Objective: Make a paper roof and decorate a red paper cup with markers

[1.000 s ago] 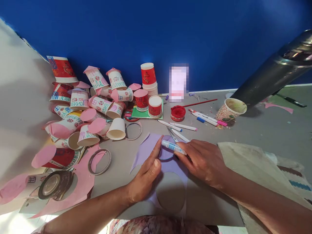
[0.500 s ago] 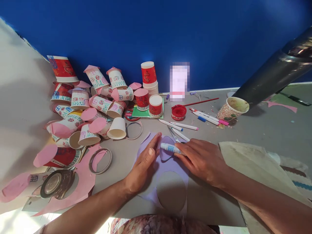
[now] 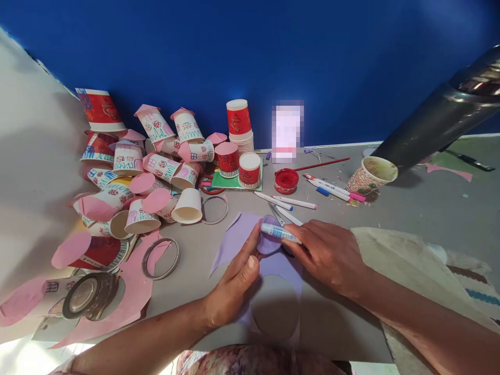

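Note:
My right hand (image 3: pixel 326 255) is closed around a glue tube (image 3: pixel 279 232), white with blue print. The tube points left across a purple rounded piece of paper (image 3: pixel 269 244). My left hand (image 3: pixel 236 284) has its fingers stretched out and its thumb apart, at the left edge of that piece. Its fingertips are close to the tube's tip; whether they touch it I cannot tell. Beneath both hands lies a purple paper sheet (image 3: pixel 230 245) with a round hole cut in it. Scissors (image 3: pixel 276 214) lie partly hidden behind the right hand.
Paper cups (image 3: pixel 128 158) with pink tops are piled at the left. Tape rolls (image 3: pixel 83 296) and pink paper (image 3: pixel 133 291) lie nearer. Behind are markers (image 3: pixel 296 202), a red pot (image 3: pixel 286 181) and a cup stack (image 3: pixel 239 122). At right are a tilted cup (image 3: pixel 371 177), black bottle (image 3: pixel 433 114) and cloth (image 3: pixel 385 265).
My left hand has moved slightly down and towards me, showing more of the purple sheet. The glue tube in my right hand has shifted a little to the right and up.

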Tool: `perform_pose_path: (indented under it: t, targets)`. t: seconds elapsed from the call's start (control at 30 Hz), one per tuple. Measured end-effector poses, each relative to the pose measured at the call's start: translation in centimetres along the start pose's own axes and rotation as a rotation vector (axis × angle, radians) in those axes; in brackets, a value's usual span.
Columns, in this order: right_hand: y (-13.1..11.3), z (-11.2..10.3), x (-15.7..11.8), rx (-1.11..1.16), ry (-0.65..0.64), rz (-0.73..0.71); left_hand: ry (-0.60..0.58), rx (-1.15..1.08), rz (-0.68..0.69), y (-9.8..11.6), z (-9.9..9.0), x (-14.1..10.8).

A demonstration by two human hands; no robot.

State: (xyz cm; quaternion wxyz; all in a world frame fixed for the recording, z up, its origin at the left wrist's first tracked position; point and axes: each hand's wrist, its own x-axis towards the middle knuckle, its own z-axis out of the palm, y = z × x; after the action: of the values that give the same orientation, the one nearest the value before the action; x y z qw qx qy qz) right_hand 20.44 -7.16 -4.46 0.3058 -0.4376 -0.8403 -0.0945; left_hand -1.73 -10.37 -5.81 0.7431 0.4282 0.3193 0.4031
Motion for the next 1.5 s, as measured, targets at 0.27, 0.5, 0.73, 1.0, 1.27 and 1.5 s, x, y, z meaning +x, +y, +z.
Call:
perform_pose_path:
  t: [0.27, 0.5, 0.73, 1.0, 1.27, 1.5]
  targets:
    - [0.4, 0.2, -0.1, 0.021, -0.046, 0.013, 0.056, -0.102, 0.047, 0.0, -0.5, 1.0]
    - [0.2, 0.2, -0.2, 0.039, -0.068, -0.026, 0.071, -0.193, -0.085, 1.4, 0.0, 1.5]
    - [-0.2, 0.2, 0.0, 0.082, -0.053, 0.096, 0.128, -0.088, -0.071, 1.4, 0.2, 0.8]
    - [-0.7, 0.0, 0.0, 0.258, -0.233, 0.328, 0.189, -0.134, -0.138, 1.7, 0.3, 1.9]
    - [0.4, -1.5, 1.2, 0.935, -0.551, 0.581, 0.304, -0.089, -0.218, 2.3, -0.4, 2.8]
    - [2.5, -1.4, 1.6, 0.828, -0.419, 0.652, 0.200, -0.224, -0.320, 3.5, -1.1, 3.0]
